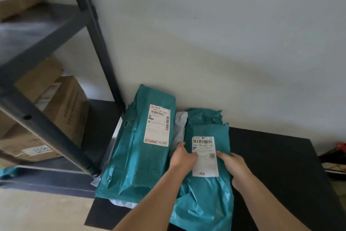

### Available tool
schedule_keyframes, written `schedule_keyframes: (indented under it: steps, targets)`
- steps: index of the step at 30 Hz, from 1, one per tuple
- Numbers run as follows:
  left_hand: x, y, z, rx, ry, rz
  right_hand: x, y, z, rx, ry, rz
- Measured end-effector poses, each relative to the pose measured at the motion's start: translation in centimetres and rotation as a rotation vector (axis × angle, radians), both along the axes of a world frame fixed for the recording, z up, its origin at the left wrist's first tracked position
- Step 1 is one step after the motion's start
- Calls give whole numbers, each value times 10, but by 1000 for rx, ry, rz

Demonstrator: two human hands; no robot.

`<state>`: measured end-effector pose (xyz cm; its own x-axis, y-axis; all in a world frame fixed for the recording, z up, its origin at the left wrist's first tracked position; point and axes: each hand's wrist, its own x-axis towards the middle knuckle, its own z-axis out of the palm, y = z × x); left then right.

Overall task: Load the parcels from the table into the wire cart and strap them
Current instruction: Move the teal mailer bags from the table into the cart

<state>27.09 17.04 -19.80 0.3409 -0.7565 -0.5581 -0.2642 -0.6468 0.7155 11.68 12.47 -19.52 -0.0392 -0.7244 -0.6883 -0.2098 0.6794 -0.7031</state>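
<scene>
Two teal plastic parcels with white labels lie on a black table (277,165) against the wall. The larger left parcel (136,148) lies flat beside the shelf post. My left hand (182,157) grips the left edge of the narrower right parcel (206,193), thumb on its label. My right hand (234,167) grips the same parcel's right side, thumb by the label. A white parcel (180,125) shows between and under the teal ones. The wire cart is out of view.
A dark metal shelf unit (56,137) stands at the left, holding cardboard boxes (67,107). Another teal bag (7,171) pokes out at the far left. Red and black items (337,154) lie on the floor at the right edge. A pale wall rises behind.
</scene>
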Motion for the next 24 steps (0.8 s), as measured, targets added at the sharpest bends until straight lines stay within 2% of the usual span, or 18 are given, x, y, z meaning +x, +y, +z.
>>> schedule_keyframes:
  steps: [6, 13, 16, 19, 24]
  targets:
    - [-6, -2, -3, -79, 78, 112, -15, -1, 2, -11, -12, -48]
    - [-16, -7, -5, -88, 307, 131, -29, -1, 24, -84, -99, -105]
    - [-18, -12, -4, -127, 424, 155, -41, 3, 30, -93, -175, -49]
    - [-28, -16, 3, -155, 512, 129, -55, 8, 34, -115, -239, -28]
    - [-60, -17, 10, -115, 566, 15, -84, 6, 39, -212, -237, -193]
